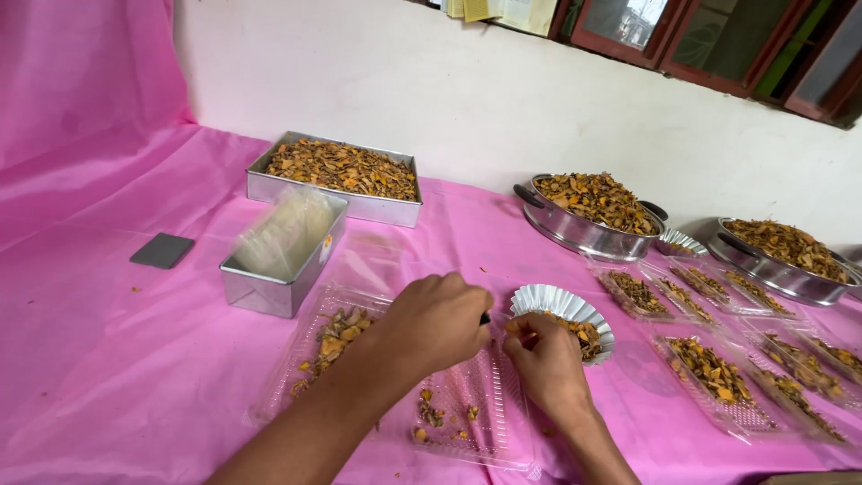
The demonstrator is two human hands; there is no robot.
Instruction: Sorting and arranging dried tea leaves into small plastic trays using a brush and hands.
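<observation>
My left hand (pixel 435 321) is closed into a loose fist over an open clear plastic clamshell box (pixel 467 404). A dark tip shows at its fingers; what it grips is hidden. My right hand (pixel 543 359) pinches a small orange-brown dried piece at the edge of a fluted foil cup (pixel 543 301) that holds dried orange-brown slices. The clamshell's left half (pixel 328 346) carries a small heap of the slices, and its right half has a few scattered bits.
A pink cloth (pixel 108 359) covers the table. At the back are a rectangular metal tray (pixel 334 184) and two round metal pans (pixel 584 229) (pixel 781 269) of dried slices. A metal tin of clear packaging (pixel 283 251), a dark flat card (pixel 162 251) and several filled clamshells (pixel 714 373) lie around.
</observation>
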